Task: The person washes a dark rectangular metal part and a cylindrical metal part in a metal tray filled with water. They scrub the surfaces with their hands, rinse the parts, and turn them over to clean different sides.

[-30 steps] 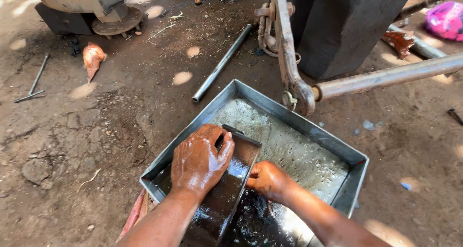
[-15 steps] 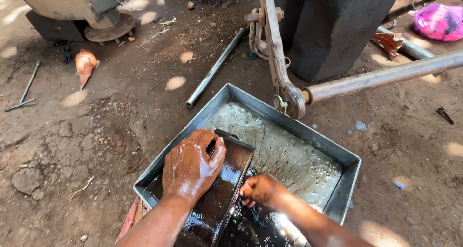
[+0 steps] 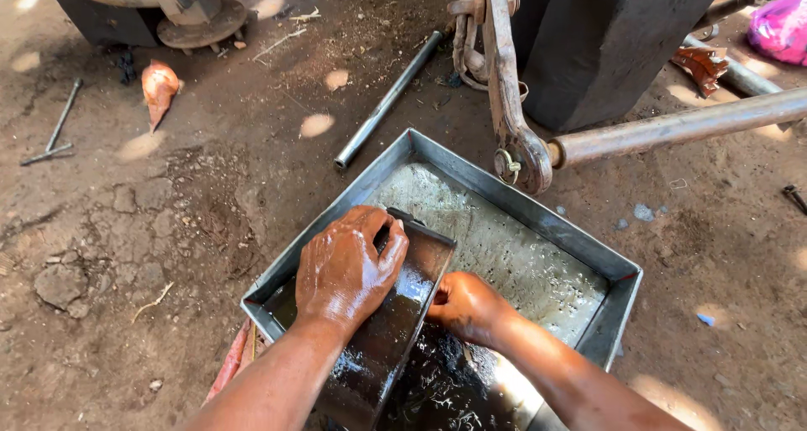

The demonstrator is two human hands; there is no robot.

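Pressed flat under the spread fingers of the left hand (image 3: pixel 345 271), an oily dark plate (image 3: pixel 395 313) is propped on the rim of the metal tray (image 3: pixel 622 305), where the right hand (image 3: pixel 466 305) is clenched at its edge. With everything slick, the plate could be lost into the black liquid (image 3: pixel 445 389).

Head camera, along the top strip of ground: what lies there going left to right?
T-shaped metal tool → orange cone-shaped piece → loose grey metal pipe → rusty linkage arm → dark block → pink bag.
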